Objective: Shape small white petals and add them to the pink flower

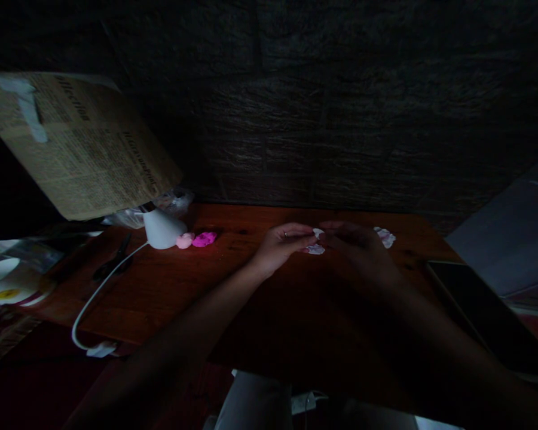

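Note:
Over the table, my left hand (284, 242) pinches a small white petal-like piece (317, 233) between thumb and fingers. My right hand (356, 242), in deep shadow, has its fingertips closed on the other side of the same piece. Just below the fingertips shows a pale ruffled piece (315, 249); whether it lies on the table or hangs from the fingers I cannot tell. Right of my right hand lies a whitish, crinkled, flower-like piece (385, 237). A light pink lump (185, 240) and a bright magenta lump (205, 239) sit side by side farther left.
A lamp with a white base (161, 230) and newsprint shade (85, 143) stands at the left of the wooden table (170, 286). Its cord (87, 304) runs over the front edge. Scissors (114, 260), a paper cup (9, 280) and a dark flat tablet-like object (484, 304) lie around.

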`<action>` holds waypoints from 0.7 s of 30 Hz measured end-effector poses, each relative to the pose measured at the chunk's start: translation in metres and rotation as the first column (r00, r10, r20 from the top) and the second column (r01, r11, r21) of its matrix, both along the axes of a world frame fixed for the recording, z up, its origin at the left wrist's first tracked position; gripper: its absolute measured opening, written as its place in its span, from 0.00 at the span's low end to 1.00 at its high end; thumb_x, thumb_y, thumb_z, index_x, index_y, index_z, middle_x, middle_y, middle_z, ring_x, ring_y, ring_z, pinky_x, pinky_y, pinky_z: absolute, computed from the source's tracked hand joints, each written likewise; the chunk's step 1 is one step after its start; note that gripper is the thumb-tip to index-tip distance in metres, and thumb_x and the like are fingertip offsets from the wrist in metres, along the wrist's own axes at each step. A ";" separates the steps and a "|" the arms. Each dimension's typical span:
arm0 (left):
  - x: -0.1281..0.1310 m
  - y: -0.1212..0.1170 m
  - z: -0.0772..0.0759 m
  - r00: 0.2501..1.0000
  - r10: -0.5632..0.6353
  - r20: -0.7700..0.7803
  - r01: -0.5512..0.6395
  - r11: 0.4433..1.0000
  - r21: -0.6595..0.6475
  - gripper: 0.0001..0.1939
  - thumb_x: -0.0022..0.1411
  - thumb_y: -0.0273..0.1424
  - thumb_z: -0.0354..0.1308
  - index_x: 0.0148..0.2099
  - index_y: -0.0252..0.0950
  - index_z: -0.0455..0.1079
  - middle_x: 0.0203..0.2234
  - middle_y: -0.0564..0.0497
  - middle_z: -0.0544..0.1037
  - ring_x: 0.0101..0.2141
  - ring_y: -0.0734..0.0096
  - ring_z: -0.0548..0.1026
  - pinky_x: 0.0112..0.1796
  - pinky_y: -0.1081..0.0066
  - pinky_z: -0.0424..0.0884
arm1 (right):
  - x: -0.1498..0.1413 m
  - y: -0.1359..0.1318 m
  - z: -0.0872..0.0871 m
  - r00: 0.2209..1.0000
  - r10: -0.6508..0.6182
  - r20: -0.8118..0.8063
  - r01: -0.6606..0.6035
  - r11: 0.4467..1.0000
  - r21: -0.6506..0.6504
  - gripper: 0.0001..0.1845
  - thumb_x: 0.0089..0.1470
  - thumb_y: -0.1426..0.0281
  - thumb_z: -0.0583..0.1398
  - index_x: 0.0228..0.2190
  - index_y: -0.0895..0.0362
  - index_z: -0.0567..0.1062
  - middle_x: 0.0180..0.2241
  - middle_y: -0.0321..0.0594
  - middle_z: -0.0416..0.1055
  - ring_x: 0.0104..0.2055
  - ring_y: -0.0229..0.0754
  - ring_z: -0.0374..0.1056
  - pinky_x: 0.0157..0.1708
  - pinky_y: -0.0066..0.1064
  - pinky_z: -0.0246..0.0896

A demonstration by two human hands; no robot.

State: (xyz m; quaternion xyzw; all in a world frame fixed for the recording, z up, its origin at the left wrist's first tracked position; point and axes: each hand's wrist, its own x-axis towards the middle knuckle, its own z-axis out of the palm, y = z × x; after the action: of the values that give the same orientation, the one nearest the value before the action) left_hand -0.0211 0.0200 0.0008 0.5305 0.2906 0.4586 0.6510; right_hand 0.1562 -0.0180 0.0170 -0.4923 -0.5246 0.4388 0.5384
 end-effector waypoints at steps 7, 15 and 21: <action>-0.001 0.001 0.000 1.000 0.015 -0.026 -0.014 1.000 0.022 0.18 0.47 0.34 0.73 0.40 0.33 0.78 0.34 0.47 0.82 0.34 0.69 0.79 0.39 0.68 0.72 | -0.001 -0.001 0.002 0.999 0.046 -0.003 -0.046 0.999 -0.005 0.17 0.39 0.57 0.72 0.30 0.54 0.82 0.32 0.41 0.81 0.36 0.47 0.75 0.42 0.40 0.69; 0.001 0.001 -0.003 1.000 -0.003 0.016 0.003 1.000 0.004 0.19 0.45 0.33 0.74 0.40 0.32 0.77 0.36 0.46 0.83 0.37 0.67 0.79 0.46 0.62 0.73 | -0.001 -0.003 0.003 0.996 -0.032 -0.081 0.032 0.999 0.002 0.17 0.39 0.58 0.73 0.30 0.54 0.82 0.34 0.42 0.81 0.37 0.46 0.74 0.42 0.39 0.68; 0.001 0.001 -0.004 0.999 0.000 0.037 0.001 1.000 -0.015 0.20 0.44 0.32 0.75 0.40 0.32 0.78 0.37 0.46 0.83 0.37 0.67 0.80 0.44 0.62 0.74 | -0.002 -0.004 0.003 0.999 0.008 -0.037 -0.009 0.999 -0.035 0.20 0.39 0.57 0.72 0.32 0.56 0.83 0.33 0.43 0.81 0.35 0.45 0.74 0.40 0.39 0.69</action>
State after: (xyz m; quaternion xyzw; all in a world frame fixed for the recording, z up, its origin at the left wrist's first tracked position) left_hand -0.0199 0.0209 -0.0033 0.5170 0.2817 0.4661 0.6604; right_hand 0.1545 -0.0216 0.0203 -0.4914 -0.5090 0.4592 0.5372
